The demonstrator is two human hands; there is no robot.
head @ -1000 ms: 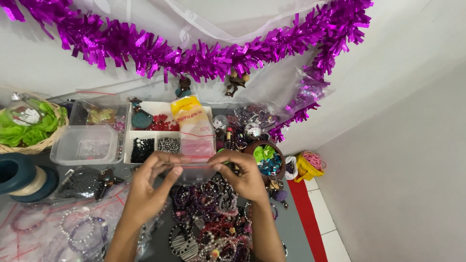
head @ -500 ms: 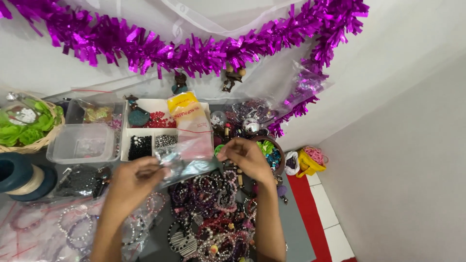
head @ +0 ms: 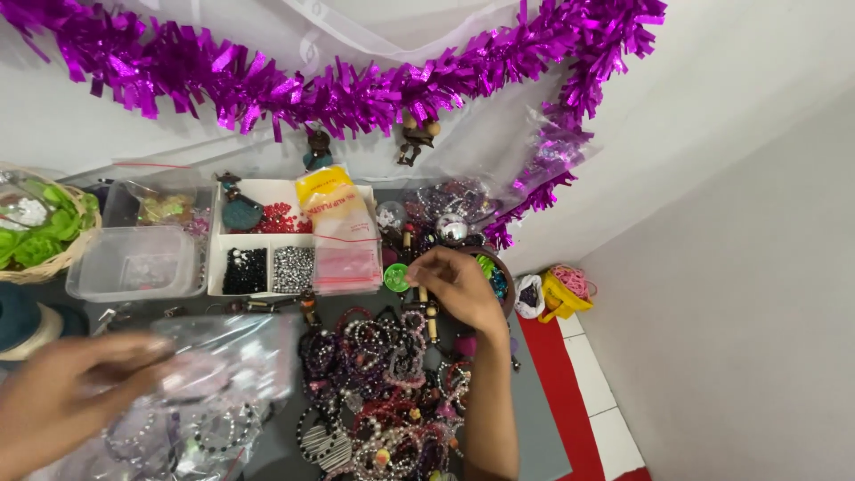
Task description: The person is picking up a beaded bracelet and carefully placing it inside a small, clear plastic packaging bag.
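A purple tinsel garland (head: 356, 85) hangs across the white wall above a grey tabletop (head: 534, 428) crowded with jewellery supplies. Your left hand (head: 67, 396) sits at the lower left, badly blurred, with its fingers pinched on the edge of a clear plastic bag (head: 218, 365); the bag seems to hold a pale beaded bracelet, though the blur makes that uncertain. The bag lies over more bagged bracelets (head: 165, 432) at the table's near left corner. Your right hand (head: 459, 285) hovers above the heap of beaded bracelets (head: 383, 383) in the middle, fingers curled loosely inward; you cannot tell whether it grips anything. Just beside its fingertips is a small green round piece (head: 396, 277). Behind that stands a white divided tray (head: 267, 240) with red, black and silver beads, and a yellow-topped pack of small bags (head: 338, 232) rests across its right side. Left of the tray is a clear plastic tub (head: 134, 264), and further left a wicker basket (head: 62, 245) of green pieces. A brown bowl (head: 499, 272) sits right of your right hand.
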